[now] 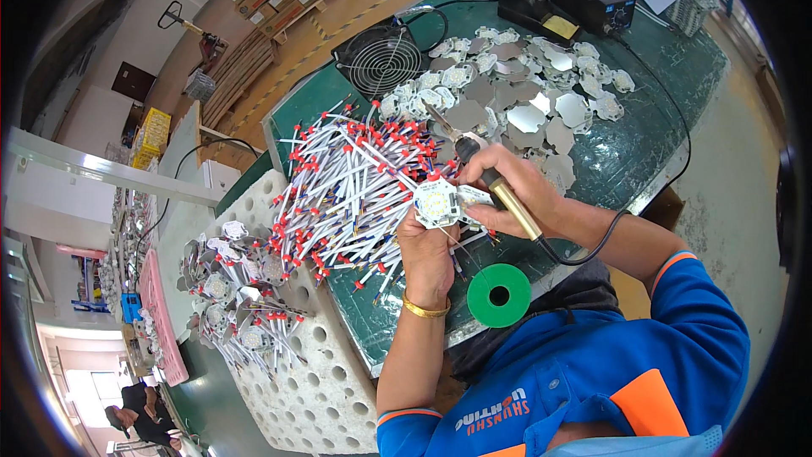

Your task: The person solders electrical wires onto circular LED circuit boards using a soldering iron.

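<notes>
My left hand (425,261) pinches a white octagonal LED board (436,205), face up. In my right hand (531,189) is a soldering iron (512,206), its tip pointing up and left, beyond the held board. Another small white piece (474,195) shows beside the right fingers; whether they touch it I cannot tell. Just left of the hands lies a big heap of short white cables (355,190) with red collars and bare coloured ends. A green spool (484,303) sits near the table edge, below my hands. A thin wire runs near the left fingers.
Behind the hands, loose LED boards (524,76) cover the green table (651,140). A black fan (385,61), iron stand (534,13) and soldering station (592,0) stand farther back. Wired boards (245,288) pile on a holed white panel (313,389) at left. The iron's cord (677,110) loops right.
</notes>
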Motion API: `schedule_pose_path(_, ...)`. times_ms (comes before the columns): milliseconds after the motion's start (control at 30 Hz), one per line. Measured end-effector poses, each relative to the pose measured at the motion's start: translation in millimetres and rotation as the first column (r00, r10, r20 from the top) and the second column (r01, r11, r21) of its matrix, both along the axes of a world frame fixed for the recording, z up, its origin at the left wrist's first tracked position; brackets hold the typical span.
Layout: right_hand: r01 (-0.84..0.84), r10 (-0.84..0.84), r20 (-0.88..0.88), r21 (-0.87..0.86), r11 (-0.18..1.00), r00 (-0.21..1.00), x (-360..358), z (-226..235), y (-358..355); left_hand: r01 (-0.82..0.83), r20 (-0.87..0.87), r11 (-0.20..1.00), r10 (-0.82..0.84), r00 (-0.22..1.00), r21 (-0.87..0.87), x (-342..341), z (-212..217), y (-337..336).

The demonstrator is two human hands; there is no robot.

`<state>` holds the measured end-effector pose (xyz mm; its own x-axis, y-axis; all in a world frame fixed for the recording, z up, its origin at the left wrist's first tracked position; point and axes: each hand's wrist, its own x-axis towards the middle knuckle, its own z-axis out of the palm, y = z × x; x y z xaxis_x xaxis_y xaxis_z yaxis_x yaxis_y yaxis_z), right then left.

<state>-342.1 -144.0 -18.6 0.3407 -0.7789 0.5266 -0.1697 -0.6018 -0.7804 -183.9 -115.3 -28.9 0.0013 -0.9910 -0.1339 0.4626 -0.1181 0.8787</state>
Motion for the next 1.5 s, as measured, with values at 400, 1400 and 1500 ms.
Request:
schedule_pose_path(400,0.114,-0.104,0.125,-0.079,0.990,0.987,-6.1,-1.4,-6.5,0.305,-0.424,0.945,-0.326,0.845,-0.120,14.5,9.9,0.5)
schedule_pose_path(1400,0.033,0.034,0.186,-0.345,0.938,0.982,-11.7,7.1,-9.7,0.149,0.101,0.988,-0.154,0.983,0.050,6.6,19.0,5.0)
schedule_pose_path(1500,0.021,0.008,0.060,-0.472,0.881,0.998,-12.6,11.1,-8.2,0.168,0.116,0.984,-0.175,0.978,0.064,6.6,17.5,4.9)
